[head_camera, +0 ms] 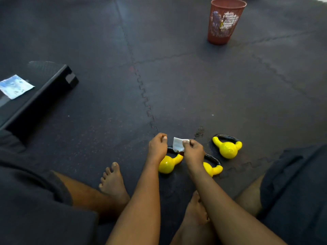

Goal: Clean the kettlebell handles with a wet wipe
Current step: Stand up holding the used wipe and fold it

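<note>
Over the near middle of the floor mat (pixel 177 76), the right hand (pixel 193 152) pinches a white wet wipe (pixel 178 144) by its top corner. The left hand (pixel 157 147) is curled and holds nothing, just beside the wipe. The wipe hangs over the left kettlebell (pixel 168 164) handle; contact cannot be told. Two more kettlebells lie to the right: middle kettlebell (pixel 212 169) and right kettlebell (pixel 227 148). A red basket (pixel 224 20) stands towards the far edge, and a wipe packet (pixel 15 86) lies on a black step (pixel 44 96) at the left edge.

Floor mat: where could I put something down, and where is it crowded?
A wide bare stretch of mat lies between the black step, the red bin and the kettlebells. More lies right of the bin. Crowded: by the feet, where the kettlebells cluster by the right hand pinching the wipe.
</note>
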{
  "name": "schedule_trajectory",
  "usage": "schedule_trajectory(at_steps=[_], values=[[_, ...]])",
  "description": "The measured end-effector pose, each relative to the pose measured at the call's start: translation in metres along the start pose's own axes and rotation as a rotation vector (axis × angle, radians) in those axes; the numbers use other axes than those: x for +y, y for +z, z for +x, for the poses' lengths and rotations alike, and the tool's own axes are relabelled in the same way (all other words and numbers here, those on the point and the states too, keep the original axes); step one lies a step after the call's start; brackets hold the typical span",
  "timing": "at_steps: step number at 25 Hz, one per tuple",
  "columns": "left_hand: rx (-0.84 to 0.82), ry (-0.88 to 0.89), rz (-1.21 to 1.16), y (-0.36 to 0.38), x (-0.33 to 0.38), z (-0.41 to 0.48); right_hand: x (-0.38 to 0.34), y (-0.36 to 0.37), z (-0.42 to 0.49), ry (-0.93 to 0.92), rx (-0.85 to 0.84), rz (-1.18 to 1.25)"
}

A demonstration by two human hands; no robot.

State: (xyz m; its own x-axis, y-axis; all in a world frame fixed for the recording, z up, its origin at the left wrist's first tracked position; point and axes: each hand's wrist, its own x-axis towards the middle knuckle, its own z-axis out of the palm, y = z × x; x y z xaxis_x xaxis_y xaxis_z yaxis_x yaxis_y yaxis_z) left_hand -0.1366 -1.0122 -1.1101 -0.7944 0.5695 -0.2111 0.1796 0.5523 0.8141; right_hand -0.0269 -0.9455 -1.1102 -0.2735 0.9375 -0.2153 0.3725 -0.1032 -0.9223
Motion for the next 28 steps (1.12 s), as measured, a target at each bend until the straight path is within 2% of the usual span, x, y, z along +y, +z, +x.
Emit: schedule_trajectory(at_steps=[3, 7, 10, 13, 17, 21, 24, 28], values=[[-0.051, 0.087, -0.045, -0.018, 0.031, -0.017, -0.021, -0.003, -0.006, -0.024, -0.042, 0.079], [0.082, 0.141, -0.102, -0.046, 0.05, -0.023, -0.051, 0.005, -0.004, -0.004, -0.127, 0.291], [0.192, 0.139, -0.112, -0.071, 0.049, -0.005, -0.066, 0.028, 0.007, 0.011, -0.195, 0.309], [0.24, 0.092, -0.141, -0.086, 0.034, 0.035, -0.077, 0.069, 0.031, 0.035, -0.24, 0.294], [0.191, -0.047, -0.143, -0.09, 0.005, 0.124, -0.085, 0.148, 0.091, 0.028, -0.35, 0.237], [0.343, -0.095, -0.106, -0.104, -0.01, 0.203, -0.099, 0.217, 0.149, 0.008, -0.431, 0.189], [0.346, -0.087, -0.095, -0.13, 0.021, 0.218, -0.14, 0.216, 0.159, 0.016, -0.474, 0.178], [0.266, -0.112, -0.107, -0.199, 0.113, 0.196, -0.238, 0.178, 0.14, 0.034, -0.532, 0.137]])
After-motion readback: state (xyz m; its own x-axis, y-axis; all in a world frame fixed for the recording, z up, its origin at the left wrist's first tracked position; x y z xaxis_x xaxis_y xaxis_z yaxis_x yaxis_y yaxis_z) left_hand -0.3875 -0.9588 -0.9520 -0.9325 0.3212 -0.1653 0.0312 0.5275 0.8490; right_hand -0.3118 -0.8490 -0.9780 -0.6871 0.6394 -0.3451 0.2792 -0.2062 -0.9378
